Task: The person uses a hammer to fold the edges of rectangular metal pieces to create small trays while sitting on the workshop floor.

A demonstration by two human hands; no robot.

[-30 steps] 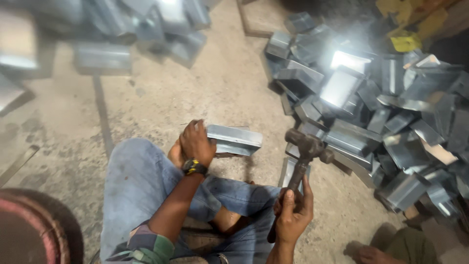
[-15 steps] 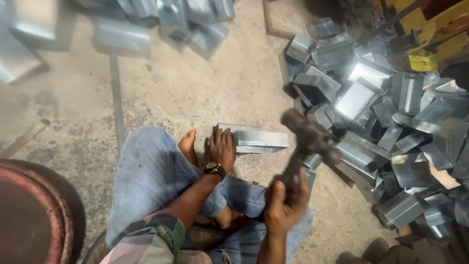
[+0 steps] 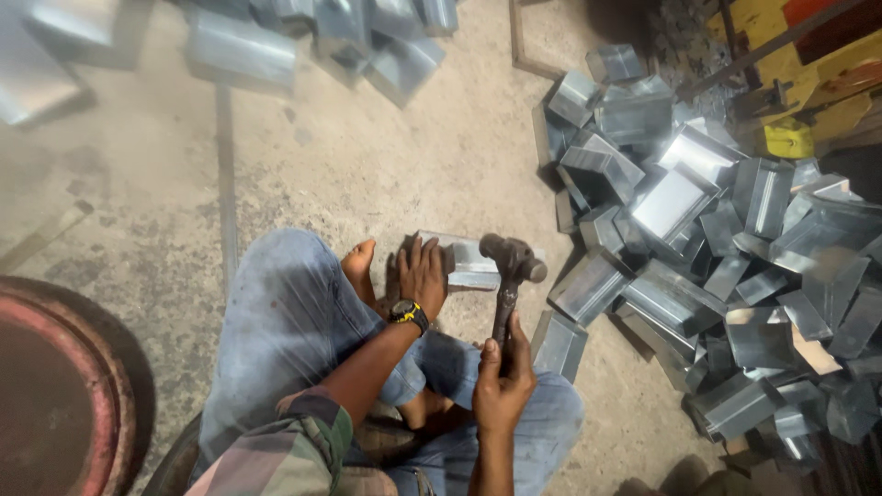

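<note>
Head view, only one. Person sits on the concrete floor (image 3: 349,156), legs folded. Left hand (image 3: 423,274) lies flat, fingers spread, pressing down a folded sheet-metal piece (image 3: 470,262) that rests on the floor just past the bare foot (image 3: 360,266). Right hand (image 3: 502,378) is fisted around the handle of a hammer (image 3: 508,276); hammer head sits over the right end of the piece, just beside the left fingertips. Contact with the metal: can't tell.

Risks, as a judgement: the fingers are so near the hammer head that a strike landing slightly left would hit them. The piece is pinned at one end only, so a blow could kick it sideways or flip it toward the foot. Cut sheet edges under a bare palm could slice. Pile of metal boxes (image 3: 717,248) at the right sits close to the swing arc; a box (image 3: 560,344) is touching the right knee.
</note>
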